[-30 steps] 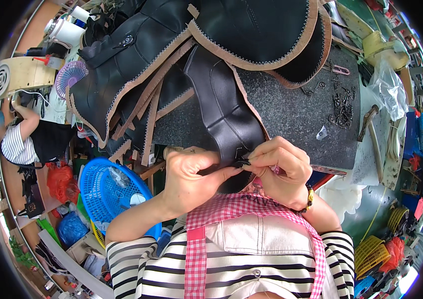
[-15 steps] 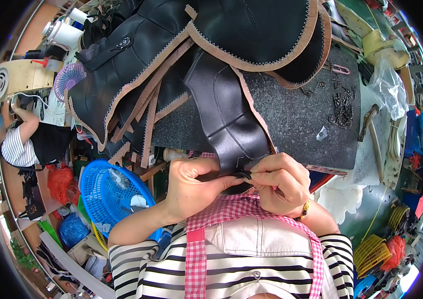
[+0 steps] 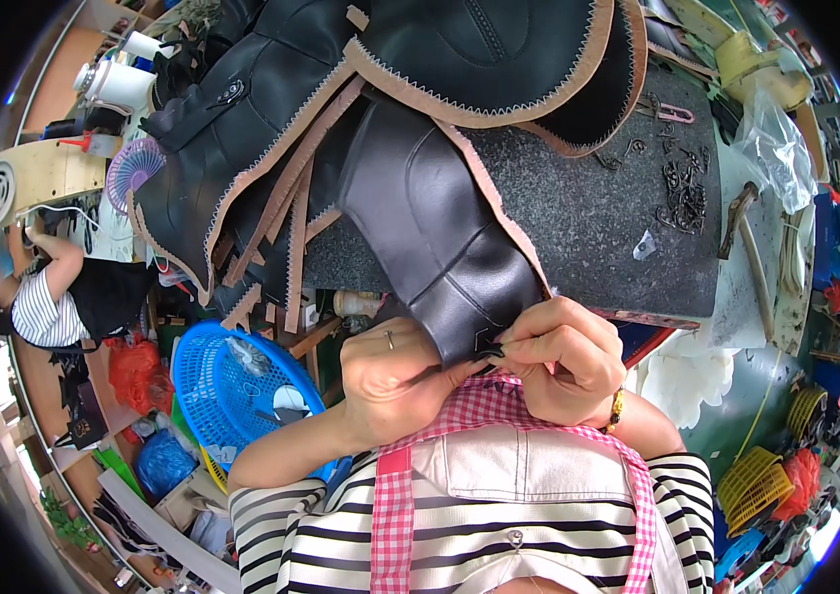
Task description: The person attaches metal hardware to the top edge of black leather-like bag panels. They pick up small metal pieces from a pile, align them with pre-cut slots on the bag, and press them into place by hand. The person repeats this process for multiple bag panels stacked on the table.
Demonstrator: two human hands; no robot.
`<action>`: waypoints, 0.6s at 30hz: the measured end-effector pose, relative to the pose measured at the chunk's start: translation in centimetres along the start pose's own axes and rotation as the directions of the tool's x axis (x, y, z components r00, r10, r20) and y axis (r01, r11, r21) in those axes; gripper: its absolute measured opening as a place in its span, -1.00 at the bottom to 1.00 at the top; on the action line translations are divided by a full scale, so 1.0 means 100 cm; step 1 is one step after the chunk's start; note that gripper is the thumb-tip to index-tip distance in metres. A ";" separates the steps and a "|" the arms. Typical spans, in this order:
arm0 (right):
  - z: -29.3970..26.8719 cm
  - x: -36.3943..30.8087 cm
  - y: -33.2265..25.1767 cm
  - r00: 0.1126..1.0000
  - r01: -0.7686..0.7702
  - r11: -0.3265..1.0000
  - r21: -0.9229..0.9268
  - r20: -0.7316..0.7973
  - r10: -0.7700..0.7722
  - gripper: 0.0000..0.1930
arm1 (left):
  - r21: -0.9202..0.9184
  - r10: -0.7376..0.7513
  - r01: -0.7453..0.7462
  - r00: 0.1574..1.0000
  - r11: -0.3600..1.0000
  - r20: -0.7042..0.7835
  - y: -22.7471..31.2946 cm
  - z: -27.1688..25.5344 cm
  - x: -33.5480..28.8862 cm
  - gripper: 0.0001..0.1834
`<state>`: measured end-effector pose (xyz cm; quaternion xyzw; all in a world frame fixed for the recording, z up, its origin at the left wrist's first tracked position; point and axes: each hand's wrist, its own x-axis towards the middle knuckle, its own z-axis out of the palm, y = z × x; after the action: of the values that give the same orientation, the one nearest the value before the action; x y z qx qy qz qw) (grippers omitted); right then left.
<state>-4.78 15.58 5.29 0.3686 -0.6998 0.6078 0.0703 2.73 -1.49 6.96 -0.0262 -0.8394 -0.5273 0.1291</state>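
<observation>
A black leather boot upper (image 3: 430, 208) with stitched seams and a tan edge hangs over the table's front side toward me. My left hand (image 3: 388, 381) is closed on its lower end, the thumb pressed toward the corner. My right hand (image 3: 569, 356) pinches a small black piece at that same corner; whether it is a strap end or a buckle is too small to tell. The two hands almost meet there. Beyond them lies a heap of black leather boot uppers (image 3: 266, 124) with zigzag-stitched tan edges, one carrying a small buckled strap.
Small dark metal buckles (image 3: 682, 193) lie in a cluster on the dark tabletop (image 3: 578, 233), near a pink-handled tool (image 3: 671, 113). A blue plastic basket (image 3: 204, 391) stands low at my left. Farther left, another person (image 3: 53, 287) sits at work. A clear plastic bag (image 3: 777, 148) rests at the right.
The held upper's lower end has swung slightly down and right, and my left hand has turned so its back and ring show. My right hand keeps pinching the corner.
</observation>
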 end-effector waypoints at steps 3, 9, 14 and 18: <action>-0.006 0.005 0.002 0.995 -0.030 0.999 0.024 0.096 0.027 -0.79 | 0.102 0.052 -0.059 0.996 0.993 0.066 0.001 -0.004 0.003 -0.82; -0.013 0.022 0.007 0.946 -0.215 0.975 0.047 0.256 0.196 -0.82 | 0.053 -0.135 0.129 0.984 0.990 0.113 0.003 -0.004 0.005 -0.75; -0.019 0.042 -0.004 0.931 -0.226 0.973 -0.054 0.281 0.232 -0.57 | 0.309 0.199 -0.238 0.968 0.921 0.153 0.016 -0.027 0.016 -0.70; -0.067 0.070 -0.032 0.952 0.271 0.961 -0.059 -0.130 -0.276 -0.64 | 0.739 0.423 -0.476 0.861 0.477 0.282 0.071 -0.040 0.035 -0.73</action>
<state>-10.29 18.68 13.36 0.4181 -0.6476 0.6018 0.2090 1.41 -2.27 15.68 -0.2014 -0.9496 -0.0496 0.2351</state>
